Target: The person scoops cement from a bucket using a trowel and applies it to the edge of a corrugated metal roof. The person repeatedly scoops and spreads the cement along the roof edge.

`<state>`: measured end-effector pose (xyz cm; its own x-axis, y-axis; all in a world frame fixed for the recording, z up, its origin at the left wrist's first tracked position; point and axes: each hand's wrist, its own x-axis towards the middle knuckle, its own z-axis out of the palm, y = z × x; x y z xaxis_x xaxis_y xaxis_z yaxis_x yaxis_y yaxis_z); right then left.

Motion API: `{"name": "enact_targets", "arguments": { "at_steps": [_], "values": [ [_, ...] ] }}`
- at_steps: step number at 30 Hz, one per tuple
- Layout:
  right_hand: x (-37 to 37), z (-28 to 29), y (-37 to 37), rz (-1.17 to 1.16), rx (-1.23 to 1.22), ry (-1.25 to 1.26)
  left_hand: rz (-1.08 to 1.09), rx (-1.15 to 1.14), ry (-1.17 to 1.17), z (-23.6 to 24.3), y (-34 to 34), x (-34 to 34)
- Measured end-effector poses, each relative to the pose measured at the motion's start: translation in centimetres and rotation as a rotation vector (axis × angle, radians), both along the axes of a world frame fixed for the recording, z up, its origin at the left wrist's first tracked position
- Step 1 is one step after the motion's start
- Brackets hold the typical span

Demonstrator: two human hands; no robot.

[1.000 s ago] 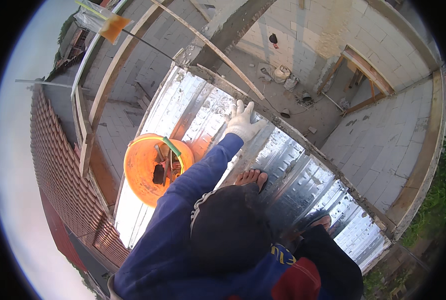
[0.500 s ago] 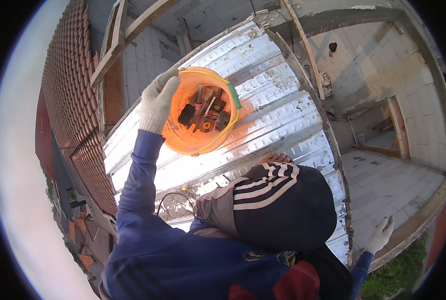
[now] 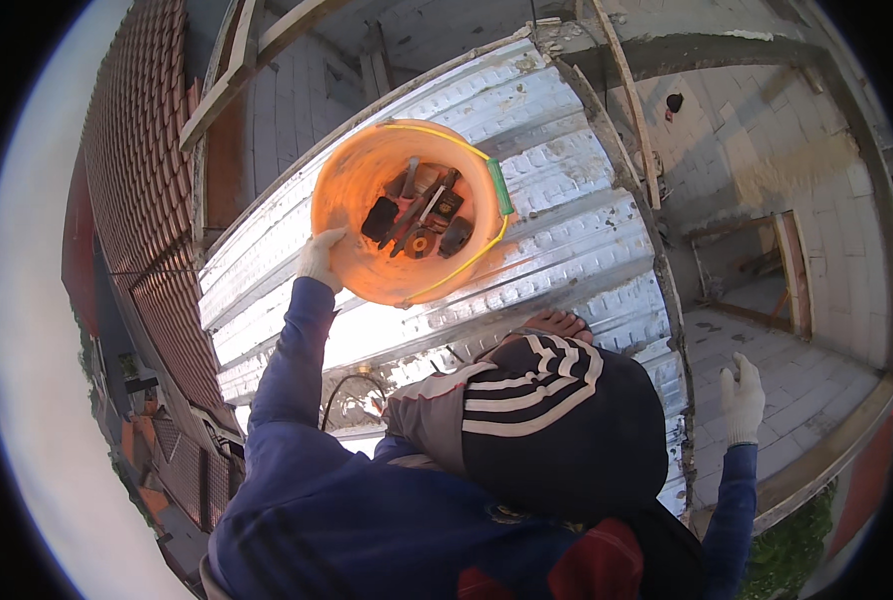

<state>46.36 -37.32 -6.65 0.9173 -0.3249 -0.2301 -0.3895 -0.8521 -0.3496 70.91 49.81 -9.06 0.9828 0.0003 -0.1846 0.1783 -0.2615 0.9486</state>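
Note:
My left hand (image 3: 322,259), in a white knit glove, grips the lower left rim of an orange bucket (image 3: 352,180). The bucket tilts so that its inside faces me. Several dark tools (image 3: 412,215) lie at its bottom, with a small black block (image 3: 379,219) and a round orange-and-dark piece (image 3: 420,243) among them. A yellow bail handle with a green grip (image 3: 500,187) rests along the bucket's right side. Away to the right, my right hand (image 3: 743,403), also gloved, hangs in the air with its fingers apart and nothing in it.
Ribbed silver metal decking (image 3: 567,220) lies under the bucket and my bare foot (image 3: 559,323). A drop beyond its right edge leads to a lower paved floor (image 3: 767,375). Wooden beams (image 3: 267,60) stand beyond it, and a tiled roof (image 3: 137,150) is at left. A thin dark cable (image 3: 342,385) curves near my knee.
My left hand has slid from the bucket's upper left rim down to its lower left rim. The bucket looks larger and nearer. My right hand has moved up and slightly left.

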Motion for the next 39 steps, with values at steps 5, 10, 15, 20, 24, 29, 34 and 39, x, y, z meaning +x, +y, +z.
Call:
{"name": "enact_targets", "arguments": {
  "at_steps": [5,10,15,20,24,29,34,39],
  "values": [
    [-2.4,-1.4,1.5,0.035,-0.010,0.022,0.235,-0.006,0.033,3.8,-10.5,0.6],
    [-3.6,-0.3,1.0,0.044,-0.043,-0.022,0.548,-0.283,0.252,10.7,-18.2,2.2],
    [-4.5,0.8,0.2,-0.085,-0.010,-0.002,0.455,-0.192,0.115,6.8,-20.2,2.7],
    [-4.9,1.3,-1.1,-0.094,-0.034,0.029,0.553,-0.051,0.063,6.4,-19.8,3.1],
    [-5.2,1.2,-2.9,0.009,-0.083,-0.020,0.507,0.754,-0.452,7.1,-21.3,2.1],
    [0.4,7.5,-2.0,0.036,-0.111,0.198,-0.262,1.112,-0.250,12.2,-24.7,5.3],
    [7.0,10.4,-5.1,0.093,-0.263,0.206,-0.884,1.764,-0.075,10.5,-25.8,8.0],
    [8.3,9.0,-3.6,0.069,-0.204,-0.049,-1.003,1.800,-0.043,9.0,-24.7,10.3]
  ]
}}
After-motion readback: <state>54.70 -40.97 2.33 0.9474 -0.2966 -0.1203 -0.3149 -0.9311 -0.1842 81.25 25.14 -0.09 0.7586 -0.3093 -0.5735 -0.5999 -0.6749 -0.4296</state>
